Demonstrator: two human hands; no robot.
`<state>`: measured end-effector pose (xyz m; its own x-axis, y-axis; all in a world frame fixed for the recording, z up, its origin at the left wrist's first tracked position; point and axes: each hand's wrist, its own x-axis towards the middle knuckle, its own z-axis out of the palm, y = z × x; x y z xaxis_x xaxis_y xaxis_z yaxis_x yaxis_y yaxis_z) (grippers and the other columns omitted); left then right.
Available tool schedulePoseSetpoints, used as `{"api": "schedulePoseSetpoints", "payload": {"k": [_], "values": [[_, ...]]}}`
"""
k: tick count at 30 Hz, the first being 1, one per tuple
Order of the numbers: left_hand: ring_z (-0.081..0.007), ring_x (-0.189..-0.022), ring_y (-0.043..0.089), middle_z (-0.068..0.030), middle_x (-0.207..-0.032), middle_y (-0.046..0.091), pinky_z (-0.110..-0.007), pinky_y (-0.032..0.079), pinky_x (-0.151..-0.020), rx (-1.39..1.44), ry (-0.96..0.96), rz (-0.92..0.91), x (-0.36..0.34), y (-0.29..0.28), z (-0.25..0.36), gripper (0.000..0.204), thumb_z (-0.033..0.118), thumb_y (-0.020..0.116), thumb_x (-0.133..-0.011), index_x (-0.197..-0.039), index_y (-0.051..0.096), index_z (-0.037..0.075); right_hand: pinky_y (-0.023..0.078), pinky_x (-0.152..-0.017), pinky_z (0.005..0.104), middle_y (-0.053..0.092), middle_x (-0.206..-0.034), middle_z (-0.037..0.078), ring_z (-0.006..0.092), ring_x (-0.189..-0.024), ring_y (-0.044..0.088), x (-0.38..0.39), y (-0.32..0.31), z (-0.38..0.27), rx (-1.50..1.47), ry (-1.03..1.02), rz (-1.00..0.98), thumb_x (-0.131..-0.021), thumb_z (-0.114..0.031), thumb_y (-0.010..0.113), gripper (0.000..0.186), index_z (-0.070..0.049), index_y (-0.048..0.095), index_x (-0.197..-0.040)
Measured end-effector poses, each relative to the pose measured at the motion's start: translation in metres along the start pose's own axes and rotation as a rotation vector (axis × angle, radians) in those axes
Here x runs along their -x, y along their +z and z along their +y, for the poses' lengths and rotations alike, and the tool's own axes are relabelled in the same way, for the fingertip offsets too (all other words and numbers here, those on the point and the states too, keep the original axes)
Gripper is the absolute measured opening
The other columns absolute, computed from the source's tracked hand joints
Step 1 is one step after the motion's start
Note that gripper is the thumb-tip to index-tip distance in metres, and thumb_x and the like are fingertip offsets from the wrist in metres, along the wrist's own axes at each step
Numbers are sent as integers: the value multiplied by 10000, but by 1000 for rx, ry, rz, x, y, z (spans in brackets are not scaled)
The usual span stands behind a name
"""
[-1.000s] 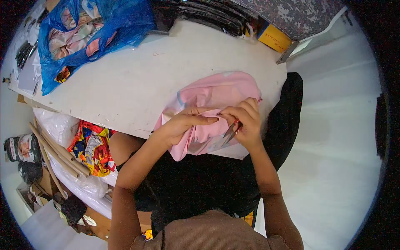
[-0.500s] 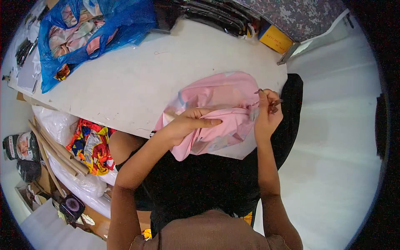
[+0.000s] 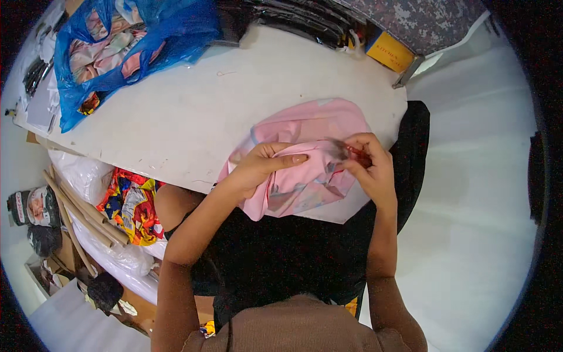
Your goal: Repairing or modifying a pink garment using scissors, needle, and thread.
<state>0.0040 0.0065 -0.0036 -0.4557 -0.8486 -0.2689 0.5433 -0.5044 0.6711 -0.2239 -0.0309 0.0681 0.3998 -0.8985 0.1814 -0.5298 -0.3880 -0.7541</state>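
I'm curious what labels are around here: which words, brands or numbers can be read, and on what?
Yellow box: dark printed lettering; I don't copy printed words.
Dark package at left: pale lettering, too small and blurred to read surely.
Pink cloth: no lettering I can make out.

Blue plastic bag (image 3: pixel 187 35) upper L, yel. box (image 3: pixel 390 53) upper R, brn tubes (image 3: pixel 88 206) lower L.

Brn top (image 3: pixel 299 328) at near edge, fine vert. ribbing, short slvs (image 3: pixel 392 340) L & R. Blk garment (image 3: pixel 275 252) across lap. Leg (image 3: pixel 176 205) at L, forearms (image 3: pixel 382 246), L hand (image 3: pixel 261 168) & R hand (image 3: pixel 375 170) bare.
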Motion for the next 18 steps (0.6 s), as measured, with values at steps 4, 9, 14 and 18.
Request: {"api": "schedulePoseSetpoints", "payload": {"k": [4, 9, 14, 18], "values": [[-119, -933, 600, -74, -1034, 649, -230, 452, -842, -19, 25, -26, -3, -4, -3, 308, 126, 651, -828, -1099, 615, -15, 463, -636, 198, 595, -768, 31, 55, -700, 550, 2, 0, 0, -17, -36, 13, -712, -47, 742, 275, 11, 573, -921], [-110, -979, 578, -69, -1081, 632, -225, 438, -866, -9, 45, -15, -1, 1, 2, 339, 82, 647, -819, -1144, 595, 1, 473, -612, 185, 609, -749, 30, 56, -662, 563, 5, -2, 3, 59, -99, 93, -665, -79, 793, 312, 16, 593, -885], [-125, -1011, 572, -79, -1125, 607, -241, 445, -892, -144, 194, -23, 1, 4, 3, 317, 30, 610, -830, -1144, 588, 0, 476, -612, 189, 614, -766, 33, 60, -660, 562, 3, -4, 5, 147, -162, 67, -648, -101, 809, 330, 14, 600, -876], [-133, -1032, 562, -80, -1130, 603, -249, 431, -919, -174, 190, -11, 2, 7, 5, 279, 14, 580, -847, -1125, 595, -6, 471, -621, 187, 616, -785, 36, 60, -669, 555, 5, -9, 8, 93, -78, 72, -632, -111, 822, 353, 8, 601, -880]]}}
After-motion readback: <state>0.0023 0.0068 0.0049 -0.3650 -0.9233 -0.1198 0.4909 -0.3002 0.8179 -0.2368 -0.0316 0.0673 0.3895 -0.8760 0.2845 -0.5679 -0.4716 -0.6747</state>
